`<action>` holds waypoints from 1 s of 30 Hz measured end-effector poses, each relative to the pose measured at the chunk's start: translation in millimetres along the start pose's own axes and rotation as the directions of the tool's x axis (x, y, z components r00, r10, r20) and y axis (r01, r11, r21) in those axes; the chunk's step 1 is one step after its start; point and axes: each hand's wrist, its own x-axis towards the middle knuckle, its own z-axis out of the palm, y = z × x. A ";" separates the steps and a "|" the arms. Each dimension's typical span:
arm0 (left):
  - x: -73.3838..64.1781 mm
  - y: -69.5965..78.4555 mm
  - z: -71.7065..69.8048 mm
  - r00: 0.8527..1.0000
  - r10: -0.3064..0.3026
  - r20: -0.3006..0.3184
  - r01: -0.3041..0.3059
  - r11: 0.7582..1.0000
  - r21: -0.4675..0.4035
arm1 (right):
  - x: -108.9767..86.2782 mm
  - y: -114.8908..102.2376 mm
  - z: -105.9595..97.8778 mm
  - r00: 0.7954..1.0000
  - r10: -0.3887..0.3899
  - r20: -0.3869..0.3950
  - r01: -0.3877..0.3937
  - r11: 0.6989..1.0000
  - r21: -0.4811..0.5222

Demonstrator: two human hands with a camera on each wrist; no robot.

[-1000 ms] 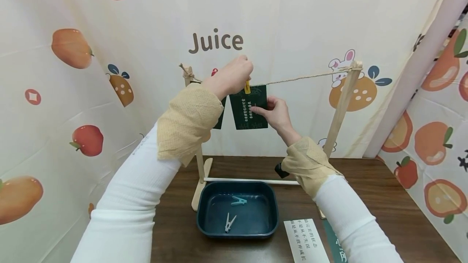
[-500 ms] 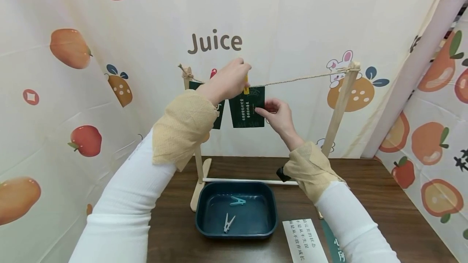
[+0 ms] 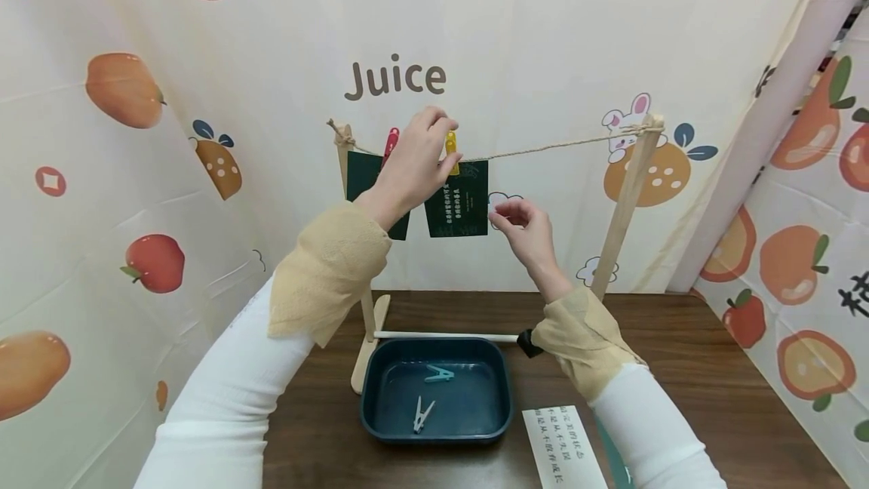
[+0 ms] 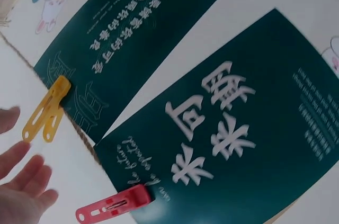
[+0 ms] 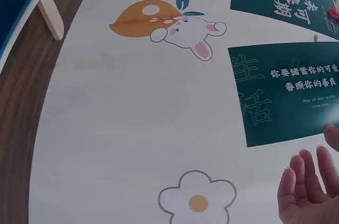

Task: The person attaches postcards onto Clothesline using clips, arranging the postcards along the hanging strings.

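Note:
A dark green card (image 3: 473, 206) with white writing hangs from the rope (image 3: 550, 146), held by a yellow clothespin (image 4: 50, 107). My left hand (image 3: 416, 161) is beside that clothespin, its fingers spread and apart from it in the left wrist view. To the left hangs another green card (image 4: 212, 123) under a red clothespin (image 4: 116, 203), partly hidden by my left hand in the head view. My right hand (image 3: 526, 232) is just right of the first card's edge. Its fingers are relaxed, with nothing between them.
Two wooden posts, one at the right (image 3: 627, 210), carry the rope above the brown table (image 3: 686, 368). A dark blue tray (image 3: 437, 440) holds a light blue clothespin (image 3: 440, 373) and a white clothespin (image 3: 421, 414). A white card (image 3: 566, 451) lies right of it, beside a teal card (image 3: 611, 451).
My left hand has let go of the yellow clothespin and moved slightly left and down. My right hand has released the green card and drawn off to the right.

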 end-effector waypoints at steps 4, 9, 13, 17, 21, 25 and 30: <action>-6.5 0.6 2.1 0.996 0.017 -0.087 -0.018 1.000 -0.009 | -6.5 6.9 0.3 1.000 -0.007 0.005 0.007 1.000 -0.021; -14.8 3.7 4.1 0.980 0.047 -0.192 -0.048 0.999 -0.001 | -15.5 15.7 1.0 0.999 -0.030 0.022 0.031 0.998 -0.056; -24.7 7.2 6.0 0.963 0.079 -0.256 -0.075 0.997 0.023 | -23.6 21.2 1.6 0.997 -0.049 0.055 0.054 0.994 -0.097; -35.8 11.6 9.1 0.959 0.079 -0.273 -0.072 0.997 0.036 | -31.4 27.1 1.7 0.994 -0.063 0.087 0.074 0.989 -0.129; -47.3 14.6 13.6 0.957 0.069 -0.282 -0.060 0.997 0.042 | -39.1 33.4 1.3 0.992 -0.074 0.104 0.090 0.983 -0.159; -59.0 15.4 18.9 0.952 0.051 -0.300 -0.044 0.999 0.032 | -47.4 40.3 0.6 0.990 -0.080 0.117 0.100 0.978 -0.183; -73.8 15.6 25.6 0.954 0.021 -0.300 -0.019 1.000 0.010 | -57.9 50.7 0.2 0.988 -0.080 0.134 0.107 0.972 -0.208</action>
